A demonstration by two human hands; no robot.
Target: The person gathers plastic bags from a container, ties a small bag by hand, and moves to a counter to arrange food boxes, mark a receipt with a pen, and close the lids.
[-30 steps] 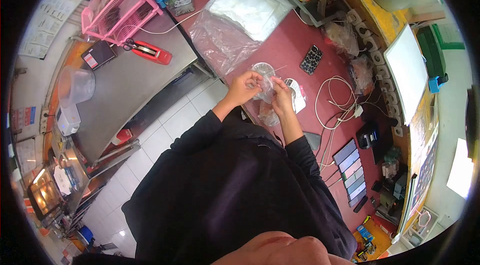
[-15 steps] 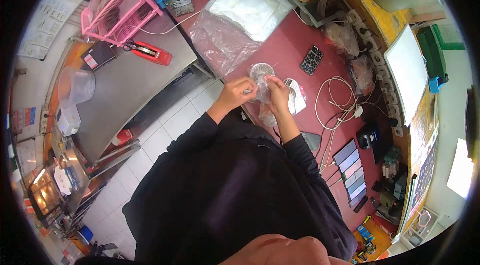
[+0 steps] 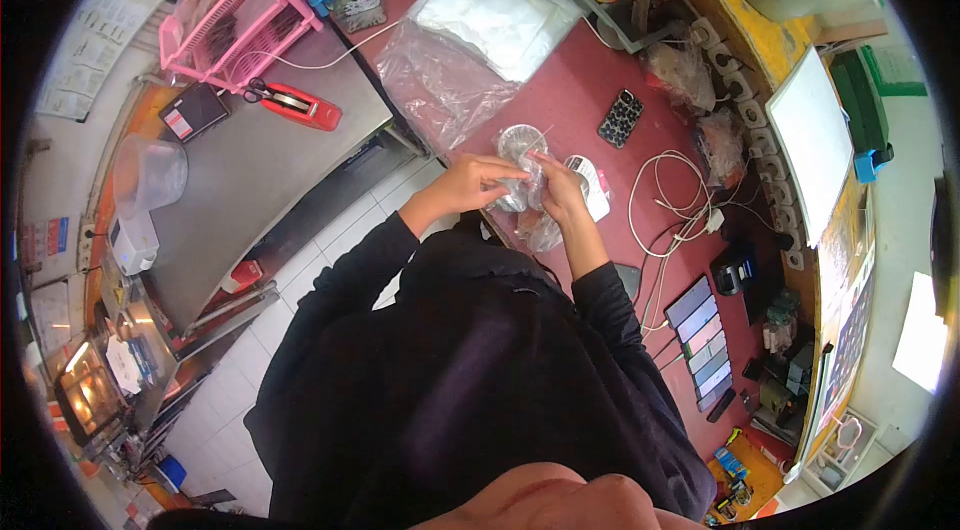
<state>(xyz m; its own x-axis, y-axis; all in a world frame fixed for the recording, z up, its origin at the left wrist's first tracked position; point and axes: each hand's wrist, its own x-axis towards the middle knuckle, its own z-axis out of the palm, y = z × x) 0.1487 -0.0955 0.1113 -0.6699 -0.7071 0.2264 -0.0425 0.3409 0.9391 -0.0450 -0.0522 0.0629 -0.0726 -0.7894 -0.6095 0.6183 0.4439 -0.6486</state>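
Head view, looking down over the person's dark sleeves. The left hand (image 3: pixel 468 185) and the right hand (image 3: pixel 556 188) are meeting above the near edge of the dark red table (image 3: pixel 580 90). Both hands are pinching a small clear plastic bag (image 3: pixel 520 180) between them, the left hand's fingers (image 3: pixel 505 173) reaching across to its upper part and the right hand's fingertips (image 3: pixel 537 162) closing on its opposite side. The bag is hanging crumpled between the two hands, just above the table's edge; its contents are too small to make out. A round clear lid (image 3: pixel 521 140) is lying on the table just beyond the bag, and a white labelled packet (image 3: pixel 590 185) is lying just beside the right hand.

Farther back on the table, a large sheet of clear plastic (image 3: pixel 440 80) is spreading out under a stack of white bags (image 3: pixel 500 15). A phone in a patterned case (image 3: pixel 621 118) is resting to the right of the lid, well apart from the hands, and a coiled white cable (image 3: pixel 670 200) is lying farther right. A row of phones (image 3: pixel 705 345) is lining the table's near right part. On the grey counter to the left, a red tool (image 3: pixel 300 105) is lying near a pink rack (image 3: pixel 240 15).
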